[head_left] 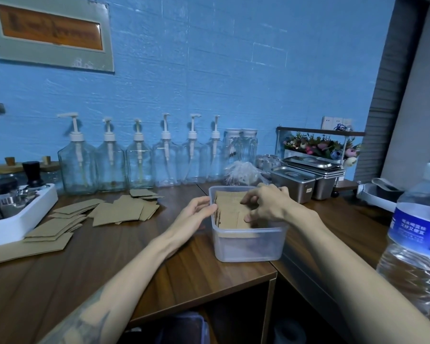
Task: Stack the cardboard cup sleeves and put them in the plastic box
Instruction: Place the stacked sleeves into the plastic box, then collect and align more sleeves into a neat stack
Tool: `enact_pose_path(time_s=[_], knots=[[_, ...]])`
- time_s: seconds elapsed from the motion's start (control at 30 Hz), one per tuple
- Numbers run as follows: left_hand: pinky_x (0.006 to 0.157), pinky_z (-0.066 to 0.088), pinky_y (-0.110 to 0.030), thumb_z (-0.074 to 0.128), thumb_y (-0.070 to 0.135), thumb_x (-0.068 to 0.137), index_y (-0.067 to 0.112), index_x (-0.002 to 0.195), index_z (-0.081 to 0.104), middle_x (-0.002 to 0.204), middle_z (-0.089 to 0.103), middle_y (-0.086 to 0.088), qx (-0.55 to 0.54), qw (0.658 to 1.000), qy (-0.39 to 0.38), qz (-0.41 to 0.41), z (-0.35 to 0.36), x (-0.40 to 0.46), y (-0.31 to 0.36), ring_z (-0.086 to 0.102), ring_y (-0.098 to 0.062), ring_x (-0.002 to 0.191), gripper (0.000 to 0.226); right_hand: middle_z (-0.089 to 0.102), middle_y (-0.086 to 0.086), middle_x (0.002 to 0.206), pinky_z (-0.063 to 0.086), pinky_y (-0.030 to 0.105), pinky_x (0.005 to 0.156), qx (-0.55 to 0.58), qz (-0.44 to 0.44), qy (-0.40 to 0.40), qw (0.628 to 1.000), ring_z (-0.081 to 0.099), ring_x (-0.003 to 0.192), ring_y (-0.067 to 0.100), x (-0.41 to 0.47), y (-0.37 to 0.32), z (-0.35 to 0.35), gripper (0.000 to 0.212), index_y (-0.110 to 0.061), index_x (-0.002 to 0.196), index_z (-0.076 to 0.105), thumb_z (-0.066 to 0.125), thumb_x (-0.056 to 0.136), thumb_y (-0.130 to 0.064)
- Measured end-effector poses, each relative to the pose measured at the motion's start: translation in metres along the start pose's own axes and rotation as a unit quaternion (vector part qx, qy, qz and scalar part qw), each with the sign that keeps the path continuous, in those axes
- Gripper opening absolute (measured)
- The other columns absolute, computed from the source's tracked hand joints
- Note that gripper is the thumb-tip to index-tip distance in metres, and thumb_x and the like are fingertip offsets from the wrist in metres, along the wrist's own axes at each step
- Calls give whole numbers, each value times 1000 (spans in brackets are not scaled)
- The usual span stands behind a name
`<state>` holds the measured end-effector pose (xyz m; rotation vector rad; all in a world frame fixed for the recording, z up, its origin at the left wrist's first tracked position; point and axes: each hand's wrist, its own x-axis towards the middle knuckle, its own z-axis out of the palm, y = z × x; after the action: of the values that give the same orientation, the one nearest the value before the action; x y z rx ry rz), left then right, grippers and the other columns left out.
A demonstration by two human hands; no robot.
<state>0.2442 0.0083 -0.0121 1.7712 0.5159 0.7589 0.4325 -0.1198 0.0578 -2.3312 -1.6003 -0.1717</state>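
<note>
Against blue brick we count six clear pump bottles (137,157) above our wooden counter (60,281), where loose flat cardboard sleeves (119,212) lie scattered, our left hand (196,212) resting open against one translucent plastic box (248,244) while our right hand (266,204) pinches the sleeve stack (230,209) inside.

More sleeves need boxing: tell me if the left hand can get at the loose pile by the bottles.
Probably yes. The left hand rests at the plastic box wall, and bare counter lies between it and the loose sleeves to its left.
</note>
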Motion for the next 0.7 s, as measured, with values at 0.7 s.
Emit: enact_pose_path(time_s=[0.7], knots=[[110,40,-39,58,37,96,23,134,53,136,50,5,376,917,134,13,-162,-58,5,49,-12,126,41,55,6,123,44,37,94,62,-210,36,975,53,116,25,40,-175,33,37,-19,125,59,62,92,-34]])
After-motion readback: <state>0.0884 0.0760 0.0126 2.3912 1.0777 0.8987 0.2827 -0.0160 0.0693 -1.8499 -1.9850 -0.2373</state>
